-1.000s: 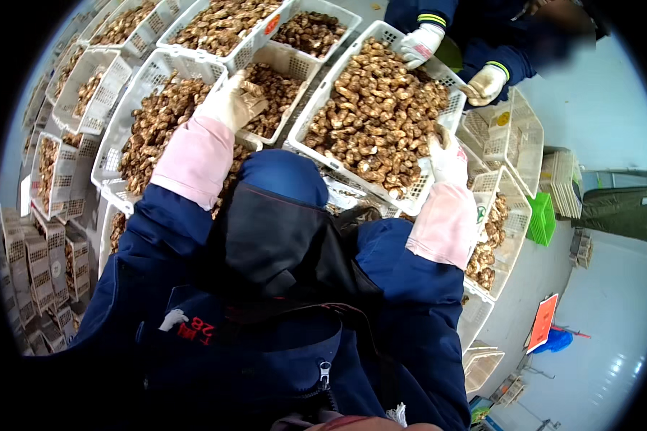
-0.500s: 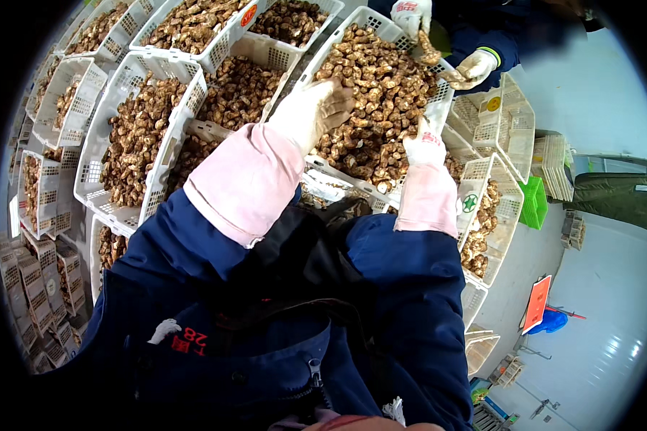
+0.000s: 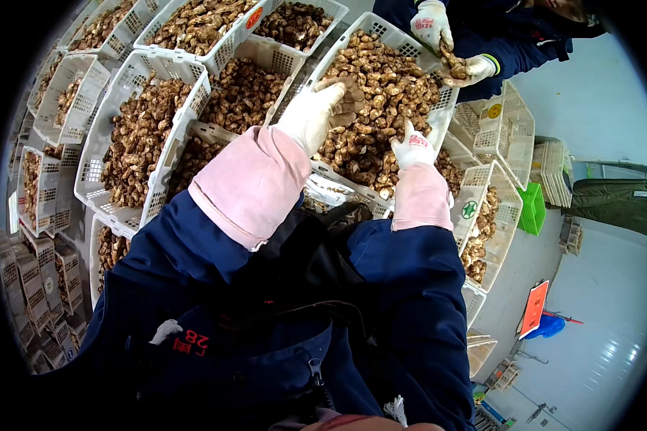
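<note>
Left hand [image 3: 310, 115] grasping mushroom [image 3: 349, 104] over crate [image 3: 438, 118]; right hand [image 3: 413, 147] in pile, grip unclear. Mushrooms light, fragile: hold cap gently.

Labels and signs around the big mushroom crate

Right of the big mushroom crate [image 3: 438, 122]: a round yellow sticker [image 3: 494, 110], a round green-and-white sticker [image 3: 469, 210]; far below, an orange sign board [image 3: 533, 309]. Upper left, a red tag [image 3: 254, 17].

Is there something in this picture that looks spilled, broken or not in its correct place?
Nothing stands out. The mushrooms lie inside their white basket, none visibly spilled. The left hand holds one mushroom; the right hand rests on the heap. The neighbouring baskets look intact.
</note>
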`<state>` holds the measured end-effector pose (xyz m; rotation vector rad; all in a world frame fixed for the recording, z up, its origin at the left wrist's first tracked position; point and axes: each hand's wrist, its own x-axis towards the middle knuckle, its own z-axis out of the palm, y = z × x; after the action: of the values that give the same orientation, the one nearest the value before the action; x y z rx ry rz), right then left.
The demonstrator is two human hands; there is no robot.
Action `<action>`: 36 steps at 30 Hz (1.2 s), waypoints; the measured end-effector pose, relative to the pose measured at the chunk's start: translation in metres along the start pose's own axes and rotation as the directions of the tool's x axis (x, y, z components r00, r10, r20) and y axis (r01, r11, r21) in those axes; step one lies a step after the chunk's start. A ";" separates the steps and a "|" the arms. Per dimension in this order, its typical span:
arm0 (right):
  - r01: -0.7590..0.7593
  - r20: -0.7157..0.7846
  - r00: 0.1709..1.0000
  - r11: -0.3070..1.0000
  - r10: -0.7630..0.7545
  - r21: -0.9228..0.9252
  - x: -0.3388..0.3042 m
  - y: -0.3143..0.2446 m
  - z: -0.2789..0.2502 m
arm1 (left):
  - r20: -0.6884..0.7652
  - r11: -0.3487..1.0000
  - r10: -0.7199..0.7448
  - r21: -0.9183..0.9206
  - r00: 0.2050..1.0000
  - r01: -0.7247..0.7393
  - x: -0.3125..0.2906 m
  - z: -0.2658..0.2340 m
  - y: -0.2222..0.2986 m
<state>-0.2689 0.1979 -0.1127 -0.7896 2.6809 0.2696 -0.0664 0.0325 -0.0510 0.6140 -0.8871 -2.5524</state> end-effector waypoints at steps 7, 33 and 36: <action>-0.018 0.025 1.000 1.000 0.017 0.025 -0.003 -0.009 -0.008 | -0.052 0.999 0.028 0.046 0.998 -0.026 0.000 0.001 -0.001; 0.456 -0.473 0.851 -0.126 -0.227 0.881 -0.095 -0.014 -0.033 | 0.240 0.923 -0.382 0.055 0.893 0.380 -0.014 0.029 -0.023; 0.331 -0.319 0.921 0.017 -0.224 0.943 -0.114 -0.014 -0.053 | 0.183 0.929 -0.358 0.172 0.916 0.328 -0.029 0.035 -0.015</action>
<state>-0.1850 0.2274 -0.0231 -0.7299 1.8357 -1.6302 -0.0634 0.0740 -0.0277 0.5905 -1.1231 -2.9341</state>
